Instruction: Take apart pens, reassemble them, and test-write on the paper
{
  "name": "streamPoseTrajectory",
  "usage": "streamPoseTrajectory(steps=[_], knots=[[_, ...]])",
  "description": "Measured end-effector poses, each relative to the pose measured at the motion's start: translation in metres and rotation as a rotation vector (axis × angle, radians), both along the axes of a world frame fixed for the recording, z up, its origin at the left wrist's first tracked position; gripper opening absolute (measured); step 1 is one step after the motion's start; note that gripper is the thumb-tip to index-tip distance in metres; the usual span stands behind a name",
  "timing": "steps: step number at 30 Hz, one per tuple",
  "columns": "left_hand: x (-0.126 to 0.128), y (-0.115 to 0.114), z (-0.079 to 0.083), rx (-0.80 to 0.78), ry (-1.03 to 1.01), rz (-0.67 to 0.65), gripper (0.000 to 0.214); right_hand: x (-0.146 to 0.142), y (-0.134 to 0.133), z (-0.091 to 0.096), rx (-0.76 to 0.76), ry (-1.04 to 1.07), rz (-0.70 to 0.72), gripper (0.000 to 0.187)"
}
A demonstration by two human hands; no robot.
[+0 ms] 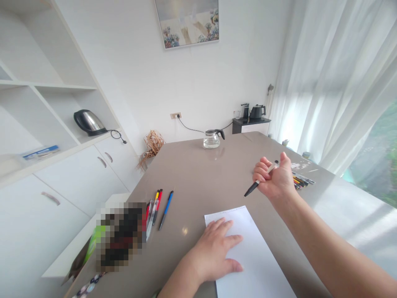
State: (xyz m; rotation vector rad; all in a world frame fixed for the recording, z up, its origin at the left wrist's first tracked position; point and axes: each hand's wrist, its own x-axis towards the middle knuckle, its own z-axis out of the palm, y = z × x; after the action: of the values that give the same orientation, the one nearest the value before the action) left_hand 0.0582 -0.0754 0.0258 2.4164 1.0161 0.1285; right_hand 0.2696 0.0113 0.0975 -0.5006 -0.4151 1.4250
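Note:
My left hand [217, 248] lies flat, fingers spread, on the left edge of a white sheet of paper [257, 265] on the grey-brown table [198, 174]. My right hand [274, 178] is raised above the table beyond the sheet, fingers curled around a pen [259, 181] with a black tip pointing down-left and a pale barrel. Behind that hand lies a bunch of coloured pens [302, 181].
Several pens [158, 207], red, yellow, grey and blue, lie at the table's left. A glass carafe [212, 138] stands at the far end. A steel kettle [88, 122] rests on the left shelf. Black kettles [256, 111] sit on a side stand. Curtains hang at right.

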Motion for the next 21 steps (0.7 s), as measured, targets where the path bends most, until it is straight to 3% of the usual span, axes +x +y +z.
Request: streamPoseTrajectory(steps=[3, 6, 8, 12, 15, 17, 21], knots=[[0.000, 0.000, -0.001, 0.003, 0.002, -0.002, 0.059, -0.005, 0.000, 0.001, 0.004, -0.079, -0.045, 0.003], [0.000, 0.000, -0.001, 0.012, -0.004, -0.008, 0.058, -0.012, 0.001, -0.004, -0.077, -0.091, -0.023, 0.013], [0.000, 0.000, -0.002, 0.011, -0.004, -0.010, 0.058, -0.018, 0.001, -0.011, -0.134, -0.107, 0.071, 0.017], [-0.001, 0.001, -0.004, 0.001, -0.005, -0.010, 0.059, -0.032, -0.006, -0.031, -0.175, -0.258, 0.356, 0.044], [-0.003, 0.001, -0.006, 0.007, -0.016, -0.011, 0.058, -0.041, -0.017, -0.050, -0.152, -0.362, 0.476, 0.033], [-0.003, 0.001, -0.007, 0.022, -0.023, -0.014, 0.058, -0.047, -0.022, -0.064, -0.112, -0.395, 0.442, 0.017], [0.000, -0.001, -0.005, 0.067, -0.027, -0.015, 0.056, -0.053, -0.024, -0.088, -0.074, -0.416, 0.258, 0.023]])
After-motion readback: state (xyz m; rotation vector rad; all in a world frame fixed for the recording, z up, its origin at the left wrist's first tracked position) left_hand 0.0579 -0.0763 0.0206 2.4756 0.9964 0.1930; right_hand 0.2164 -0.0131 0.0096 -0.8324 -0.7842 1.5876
